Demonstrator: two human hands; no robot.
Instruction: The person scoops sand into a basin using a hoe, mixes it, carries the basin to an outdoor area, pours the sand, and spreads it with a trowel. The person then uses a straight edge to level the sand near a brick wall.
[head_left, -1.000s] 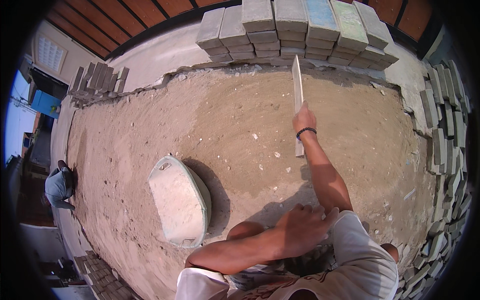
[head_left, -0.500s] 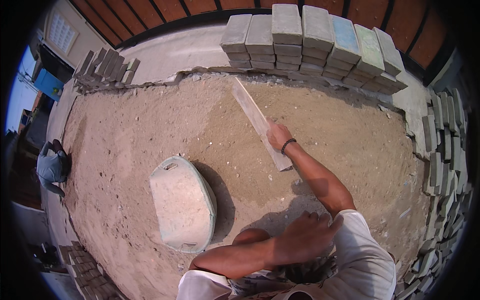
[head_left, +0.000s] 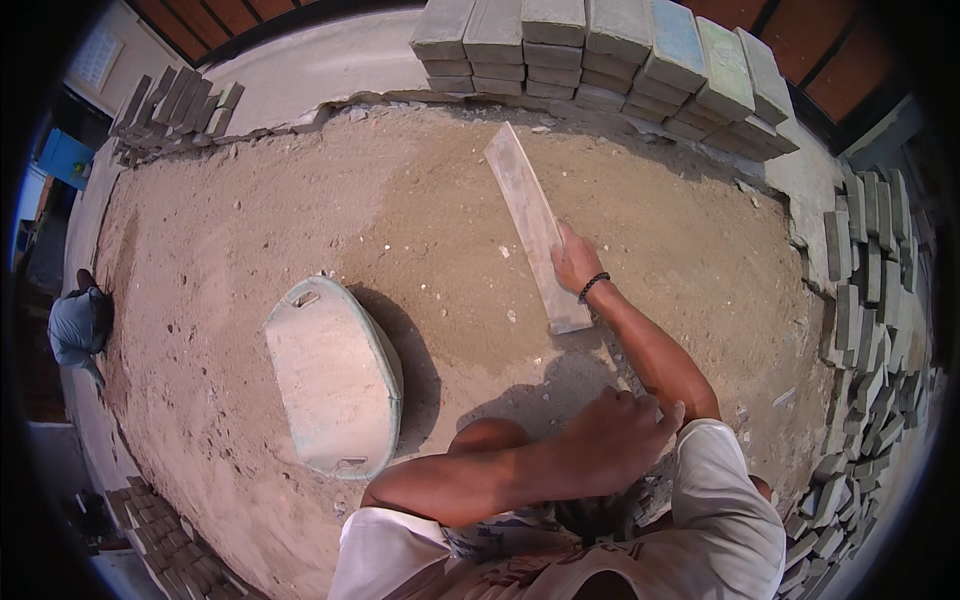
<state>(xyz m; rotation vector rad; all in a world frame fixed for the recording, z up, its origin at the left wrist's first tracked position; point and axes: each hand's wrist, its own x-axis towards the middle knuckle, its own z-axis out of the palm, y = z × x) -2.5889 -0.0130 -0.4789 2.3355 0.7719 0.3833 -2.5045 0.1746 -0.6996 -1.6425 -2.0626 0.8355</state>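
My right hand (head_left: 577, 263) grips the edge of a long, flat wooden board (head_left: 520, 195), which lies aslant on sandy ground (head_left: 430, 270). A dark beaded bracelet circles that wrist. My left forearm crosses in front of my body, and my left hand (head_left: 615, 445) hangs by my right elbow. Its fingers are loosely bent and somewhat apart; I see nothing in them, though the palm is hidden. Left of the board rests a pale, dusty tub (head_left: 335, 370) with a greenish rim and a handle slot at either end.
Stacked grey paving blocks (head_left: 555, 60) line the far edge by an orange-brown gate. More pavers (head_left: 875, 290) crowd the right side, with smaller piles at far left (head_left: 175, 105) and lower left (head_left: 165, 540). At the left edge another person (head_left: 78, 325) bends low.
The board and my right hand have moved right and slightly nearer over the sand, and the board now points more straight ahead. The whole view has shifted a little. My left hand stays by the elbow.
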